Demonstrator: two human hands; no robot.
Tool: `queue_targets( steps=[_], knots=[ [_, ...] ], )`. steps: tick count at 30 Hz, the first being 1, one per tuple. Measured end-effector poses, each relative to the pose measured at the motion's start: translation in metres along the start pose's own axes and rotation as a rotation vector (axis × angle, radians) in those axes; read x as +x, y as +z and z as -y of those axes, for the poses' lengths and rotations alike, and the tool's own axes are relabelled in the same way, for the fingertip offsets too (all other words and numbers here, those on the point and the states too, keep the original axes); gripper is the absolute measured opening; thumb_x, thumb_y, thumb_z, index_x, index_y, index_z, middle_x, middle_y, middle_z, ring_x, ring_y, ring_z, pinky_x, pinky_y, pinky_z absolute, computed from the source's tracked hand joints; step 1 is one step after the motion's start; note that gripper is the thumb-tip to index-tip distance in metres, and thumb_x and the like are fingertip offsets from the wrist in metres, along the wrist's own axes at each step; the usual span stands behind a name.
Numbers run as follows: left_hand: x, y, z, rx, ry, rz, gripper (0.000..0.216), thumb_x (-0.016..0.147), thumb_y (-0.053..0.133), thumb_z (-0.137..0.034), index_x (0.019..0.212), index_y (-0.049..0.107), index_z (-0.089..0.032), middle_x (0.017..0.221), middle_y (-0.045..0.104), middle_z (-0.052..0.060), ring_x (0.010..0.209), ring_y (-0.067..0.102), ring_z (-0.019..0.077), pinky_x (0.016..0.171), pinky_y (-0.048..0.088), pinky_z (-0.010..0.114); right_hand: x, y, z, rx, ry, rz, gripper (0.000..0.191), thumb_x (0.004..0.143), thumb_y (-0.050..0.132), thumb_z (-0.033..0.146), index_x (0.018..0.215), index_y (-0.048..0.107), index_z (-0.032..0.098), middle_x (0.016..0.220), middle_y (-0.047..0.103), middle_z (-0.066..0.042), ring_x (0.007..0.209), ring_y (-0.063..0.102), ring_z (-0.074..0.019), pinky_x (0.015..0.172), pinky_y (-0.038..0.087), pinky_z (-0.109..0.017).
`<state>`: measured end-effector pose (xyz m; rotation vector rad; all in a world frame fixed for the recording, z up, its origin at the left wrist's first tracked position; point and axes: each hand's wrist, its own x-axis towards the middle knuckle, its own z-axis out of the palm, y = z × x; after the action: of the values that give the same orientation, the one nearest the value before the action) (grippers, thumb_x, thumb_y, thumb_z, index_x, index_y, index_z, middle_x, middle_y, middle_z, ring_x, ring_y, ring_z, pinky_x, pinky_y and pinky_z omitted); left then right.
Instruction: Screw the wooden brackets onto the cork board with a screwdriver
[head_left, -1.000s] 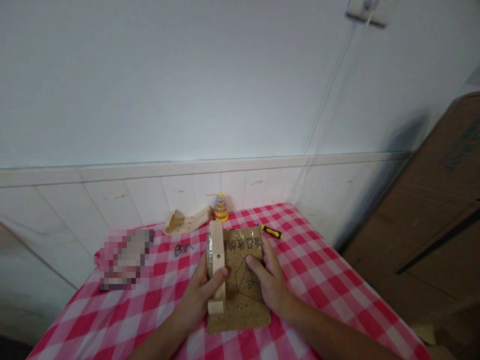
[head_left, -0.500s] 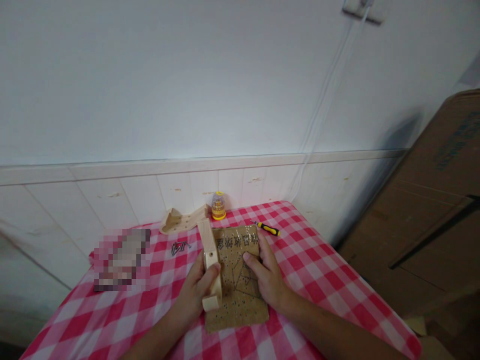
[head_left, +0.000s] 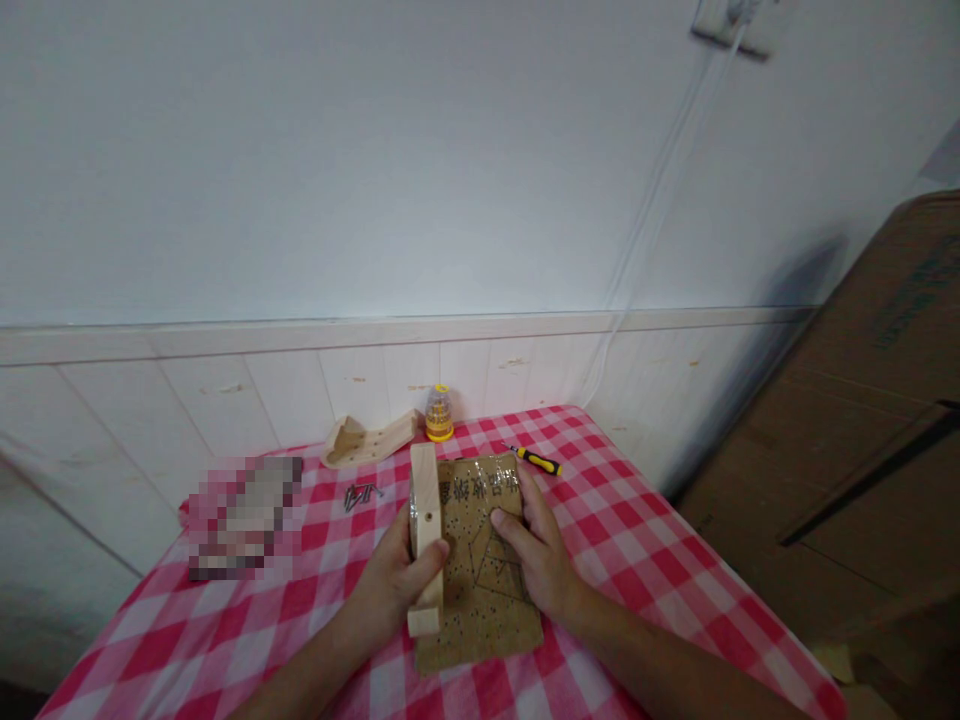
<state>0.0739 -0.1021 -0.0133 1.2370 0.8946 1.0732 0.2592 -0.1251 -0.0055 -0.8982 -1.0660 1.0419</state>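
Note:
My left hand (head_left: 394, 585) is wrapped round a pale wooden bar (head_left: 425, 510) with a small hole in its face, held on edge along the left side of a brown perforated board (head_left: 484, 590). That board lies flat on the red-and-white checked tablecloth (head_left: 637, 560) and carries printed characters and drawn lines. My right hand (head_left: 536, 560) rests on the board's right part, fingers curled over its right edge and thumb pressed on its top.
Behind the board lie a yellow-and-black screwdriver (head_left: 538, 460), a small yellow bit holder (head_left: 439, 414) and a curved wooden piece with holes (head_left: 369, 442). Several dark screws (head_left: 361, 494) sit to the left. A blurred object (head_left: 244, 517) lies far left. A brown cardboard box (head_left: 870, 430) stands right.
The wooden bar tilted left half a second ago and now stands straight again along the board's left side. Both hands keep their hold; the view shifted slightly.

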Motion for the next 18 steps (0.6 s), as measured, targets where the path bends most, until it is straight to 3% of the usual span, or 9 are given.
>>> queue_targets(
  steps=[8, 14, 18],
  knots=[
    [-0.002, 0.001, 0.001, -0.044, 0.037, 0.005, 0.043, 0.079, 0.075, -0.042, 0.112, 0.061, -0.019, 0.105, 0.075, 0.009, 0.093, 0.069, 0.0247, 0.083, 0.056, 0.033, -0.001, 0.0, -0.001, -0.016, -0.045, 0.03, 0.062, 0.087, 0.069, 0.037, 0.145, 0.048, 0.032, 0.138, 0.063, -0.003, 0.122, 0.062, -0.0265, 0.105, 0.05, -0.043],
    [-0.003, 0.003, -0.005, -0.102, -0.032, 0.027, 0.063, 0.075, 0.078, -0.047, 0.129, 0.058, -0.02, 0.108, 0.075, 0.009, 0.09, 0.07, 0.0245, 0.079, 0.057, 0.033, -0.001, 0.0, -0.001, -0.004, -0.064, 0.06, 0.064, 0.088, 0.069, 0.038, 0.147, 0.046, 0.031, 0.136, 0.064, -0.005, 0.123, 0.062, -0.0264, 0.105, 0.05, -0.043],
    [-0.005, 0.003, -0.008, -0.097, -0.043, 0.028, 0.061, 0.076, 0.077, -0.046, 0.129, 0.059, -0.019, 0.111, 0.075, 0.01, 0.095, 0.071, 0.0263, 0.082, 0.057, 0.035, -0.001, -0.001, -0.003, -0.007, -0.064, 0.057, 0.064, 0.088, 0.069, 0.038, 0.147, 0.045, 0.032, 0.139, 0.063, -0.004, 0.125, 0.06, -0.0258, 0.107, 0.048, -0.043]
  ],
)
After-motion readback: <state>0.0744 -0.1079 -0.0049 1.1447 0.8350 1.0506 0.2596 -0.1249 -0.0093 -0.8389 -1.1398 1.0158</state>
